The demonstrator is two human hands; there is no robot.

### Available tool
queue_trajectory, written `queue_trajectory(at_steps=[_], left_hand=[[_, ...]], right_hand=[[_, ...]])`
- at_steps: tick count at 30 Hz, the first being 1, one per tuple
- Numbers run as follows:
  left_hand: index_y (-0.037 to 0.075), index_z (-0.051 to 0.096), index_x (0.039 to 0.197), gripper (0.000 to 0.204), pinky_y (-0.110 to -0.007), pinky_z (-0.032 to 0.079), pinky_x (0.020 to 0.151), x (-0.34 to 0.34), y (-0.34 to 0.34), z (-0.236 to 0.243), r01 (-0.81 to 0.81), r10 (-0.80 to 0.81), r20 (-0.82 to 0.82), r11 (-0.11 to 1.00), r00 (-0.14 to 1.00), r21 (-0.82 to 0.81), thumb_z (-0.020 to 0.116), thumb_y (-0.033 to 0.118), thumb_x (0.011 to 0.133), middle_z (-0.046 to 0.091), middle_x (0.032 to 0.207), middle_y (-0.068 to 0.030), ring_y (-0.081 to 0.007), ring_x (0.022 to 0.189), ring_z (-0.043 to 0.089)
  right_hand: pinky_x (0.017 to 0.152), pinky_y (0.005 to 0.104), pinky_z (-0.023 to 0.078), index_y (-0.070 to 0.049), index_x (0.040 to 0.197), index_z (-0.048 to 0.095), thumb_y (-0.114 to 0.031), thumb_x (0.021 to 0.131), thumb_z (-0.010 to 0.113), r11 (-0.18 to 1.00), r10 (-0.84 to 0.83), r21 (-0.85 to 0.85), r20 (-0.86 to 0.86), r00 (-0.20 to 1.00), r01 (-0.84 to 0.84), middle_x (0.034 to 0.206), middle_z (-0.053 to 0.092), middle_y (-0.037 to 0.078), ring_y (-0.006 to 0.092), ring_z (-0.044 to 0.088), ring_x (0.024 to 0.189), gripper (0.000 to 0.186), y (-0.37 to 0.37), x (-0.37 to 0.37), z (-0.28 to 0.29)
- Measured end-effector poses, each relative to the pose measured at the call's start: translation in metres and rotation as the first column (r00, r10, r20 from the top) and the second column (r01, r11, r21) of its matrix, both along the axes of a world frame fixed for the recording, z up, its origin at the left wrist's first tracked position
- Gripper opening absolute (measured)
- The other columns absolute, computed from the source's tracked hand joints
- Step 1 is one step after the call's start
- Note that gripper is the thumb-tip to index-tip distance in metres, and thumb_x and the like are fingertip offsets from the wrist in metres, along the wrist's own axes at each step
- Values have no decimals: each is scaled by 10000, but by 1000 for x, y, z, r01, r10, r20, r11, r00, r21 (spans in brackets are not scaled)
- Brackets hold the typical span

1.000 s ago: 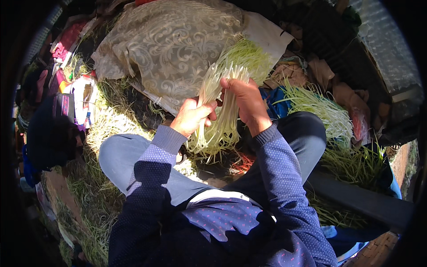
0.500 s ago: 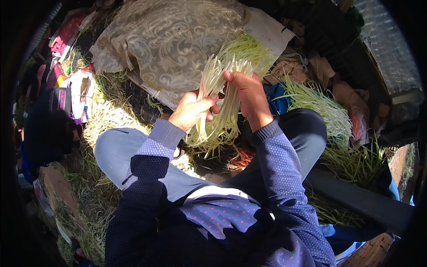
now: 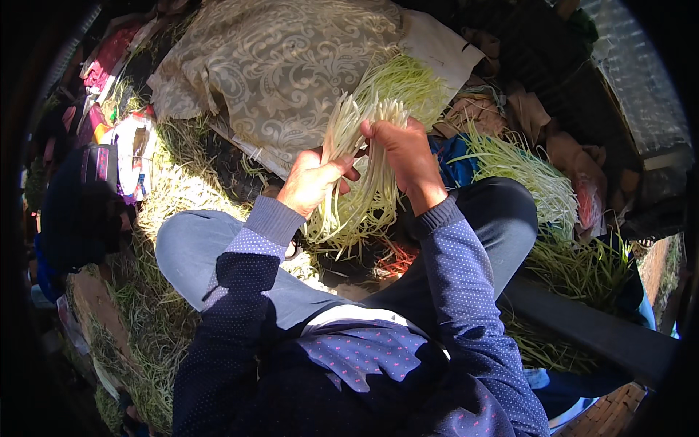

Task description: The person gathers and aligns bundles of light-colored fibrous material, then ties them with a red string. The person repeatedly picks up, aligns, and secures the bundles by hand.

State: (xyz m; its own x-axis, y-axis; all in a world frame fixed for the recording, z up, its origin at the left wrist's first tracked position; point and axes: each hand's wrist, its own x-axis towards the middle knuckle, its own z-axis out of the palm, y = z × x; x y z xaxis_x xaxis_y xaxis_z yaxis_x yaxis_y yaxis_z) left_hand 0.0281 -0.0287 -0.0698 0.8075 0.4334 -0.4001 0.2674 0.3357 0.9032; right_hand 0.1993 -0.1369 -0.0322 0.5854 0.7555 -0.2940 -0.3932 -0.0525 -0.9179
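Both my hands are raised above my crossed legs, close together, each closed on a bundle of long, thin, whitish-green stalks that look like blanched chives. My left hand (image 3: 312, 183) grips the left bunch of chives (image 3: 340, 131), its thumb lying across the stalks. Around the right bunch of chives (image 3: 387, 111) my right hand (image 3: 408, 156) is wrapped, thumb near the white cut ends. Those white ends point away from me, and the loose leafy ends hang down toward my lap. Just beyond my hands, a pile of yellow-green chives (image 3: 408, 80) lies on a patterned cloth (image 3: 284, 65).
More pale chives (image 3: 528, 186) are heaped beside my right knee, with greener leaves (image 3: 579, 273) nearer me. A dark beam (image 3: 590, 324) runs along my right. Leaf scraps (image 3: 145, 320) cover the ground at left, near a dark bag (image 3: 80, 204). Red strands (image 3: 397, 258) lie between my legs.
The right bunch has shifted slightly toward the left one, its white ends tilting left and gathering tighter. My right hand has moved a little left; my left hand stays nearly in place.
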Motion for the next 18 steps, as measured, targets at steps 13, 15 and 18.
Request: queue_trajectory(at_steps=[13, 15, 18], left_hand=[[4, 732, 1262, 415, -297, 586, 698, -1, 5, 4, 95, -95, 21, 995, 995, -41, 671, 388, 1115, 763, 916, -76, -141, 733, 705], [10, 735, 1240, 402, -294, 583, 680, -2, 8, 2, 105, -105, -8, 992, 994, -65, 675, 387, 1116, 760, 897, -73, -144, 718, 709], [15, 746, 1173, 385, -296, 591, 693, -3, 10, 0, 141, -142, -21, 988, 990, -60, 688, 391, 1114, 763, 902, -69, -151, 740, 730]], right_hand=[[783, 380, 607, 31, 1124, 750, -97, 981, 714, 994, 107, -6, -21, 994, -107, 979, 764, 84, 196, 723, 871, 195, -2, 5, 2], [790, 388, 620, 32, 1146, 750, -102, 979, 719, 987, 159, 1, -74, 984, -159, 984, 768, 94, 200, 731, 869, 216, -2, 6, 2], [747, 389, 631, 32, 1149, 745, -113, 976, 731, 974, 226, 54, -102, 969, -222, 970, 770, 108, 207, 737, 823, 226, -2, 5, 2]])
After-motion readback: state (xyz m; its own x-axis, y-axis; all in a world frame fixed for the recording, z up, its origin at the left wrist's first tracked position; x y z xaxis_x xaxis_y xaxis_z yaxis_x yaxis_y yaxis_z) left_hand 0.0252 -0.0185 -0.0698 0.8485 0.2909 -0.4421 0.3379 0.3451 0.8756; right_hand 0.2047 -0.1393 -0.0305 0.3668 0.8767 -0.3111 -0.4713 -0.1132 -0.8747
